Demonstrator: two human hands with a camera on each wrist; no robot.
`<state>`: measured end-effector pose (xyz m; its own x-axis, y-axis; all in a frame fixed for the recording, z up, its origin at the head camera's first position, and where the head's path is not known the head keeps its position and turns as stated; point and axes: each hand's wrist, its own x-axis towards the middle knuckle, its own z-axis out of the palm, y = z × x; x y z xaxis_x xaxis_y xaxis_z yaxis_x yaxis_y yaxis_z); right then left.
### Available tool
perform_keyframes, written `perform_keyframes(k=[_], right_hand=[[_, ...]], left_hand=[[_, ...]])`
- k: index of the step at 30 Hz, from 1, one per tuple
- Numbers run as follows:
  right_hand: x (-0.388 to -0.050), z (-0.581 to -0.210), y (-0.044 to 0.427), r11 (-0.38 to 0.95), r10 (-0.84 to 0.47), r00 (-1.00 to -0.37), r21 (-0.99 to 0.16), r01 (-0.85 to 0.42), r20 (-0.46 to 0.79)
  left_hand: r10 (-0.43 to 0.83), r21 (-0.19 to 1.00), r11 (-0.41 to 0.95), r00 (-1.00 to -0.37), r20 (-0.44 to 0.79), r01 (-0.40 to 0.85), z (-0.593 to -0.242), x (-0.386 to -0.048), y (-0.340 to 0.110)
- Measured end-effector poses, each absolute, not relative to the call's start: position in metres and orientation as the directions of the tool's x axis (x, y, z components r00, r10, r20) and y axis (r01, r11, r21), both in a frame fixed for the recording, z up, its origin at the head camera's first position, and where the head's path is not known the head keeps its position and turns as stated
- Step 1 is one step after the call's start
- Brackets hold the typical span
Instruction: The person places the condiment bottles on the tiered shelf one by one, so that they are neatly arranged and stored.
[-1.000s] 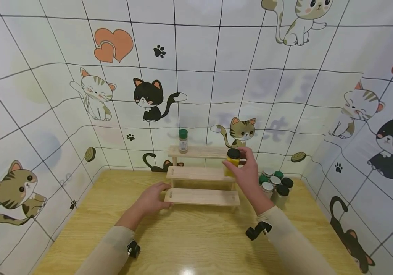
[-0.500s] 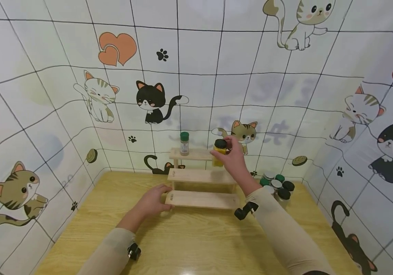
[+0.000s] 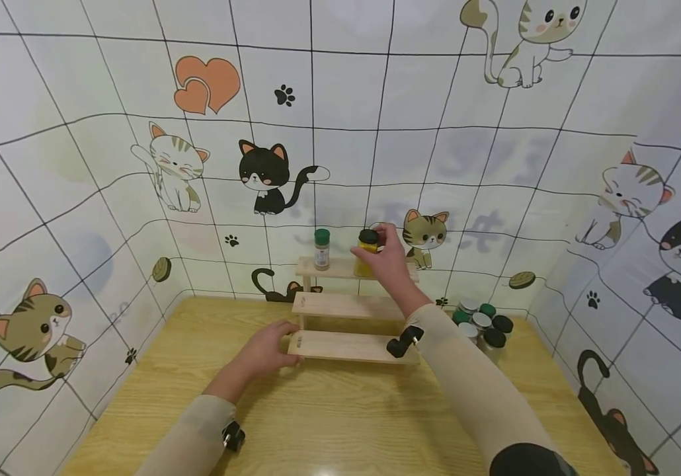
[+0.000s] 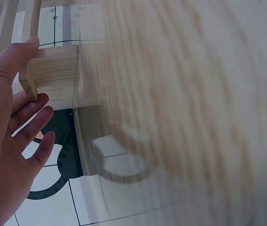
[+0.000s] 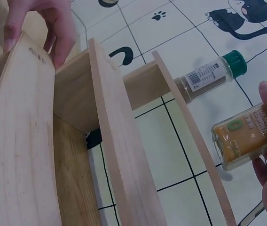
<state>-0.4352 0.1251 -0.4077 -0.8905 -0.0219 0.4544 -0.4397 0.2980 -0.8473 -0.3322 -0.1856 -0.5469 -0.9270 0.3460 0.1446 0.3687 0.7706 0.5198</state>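
Note:
My right hand (image 3: 391, 259) pinches a black-capped spice jar of yellow turmeric powder (image 3: 367, 248) over the top tier of a wooden three-tier rack (image 3: 346, 305). In the right wrist view the turmeric jar (image 5: 244, 136) has its base just off the top board, with a small gap showing. A green-capped spice jar (image 3: 322, 250) stands on that tier's left part. My left hand (image 3: 266, 346) holds the left end of the lowest tier; in the left wrist view its thumb and fingers (image 4: 25, 110) lie either side of the board's end.
Several spice jars (image 3: 482, 322) with green, white and black caps stand grouped on the wooden table (image 3: 317, 410), right of the rack. A cat-patterned wall covering (image 3: 340, 152) rises close behind and on both sides.
My right hand has carried the turmeric jar leftward and up, from the rack's right side to above the top tier near the green-capped jar. The left hand has kept its hold.

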Motion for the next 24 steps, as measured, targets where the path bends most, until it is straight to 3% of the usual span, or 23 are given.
perform_keyframes(k=[24], right_hand=[[-0.454,-0.430,0.107,0.328,-0.038,-0.865,-0.811,-0.484,0.500]], left_hand=[[0.367,0.499,0.766,-0.913,0.178,0.405,-0.553,-0.334,-0.188]])
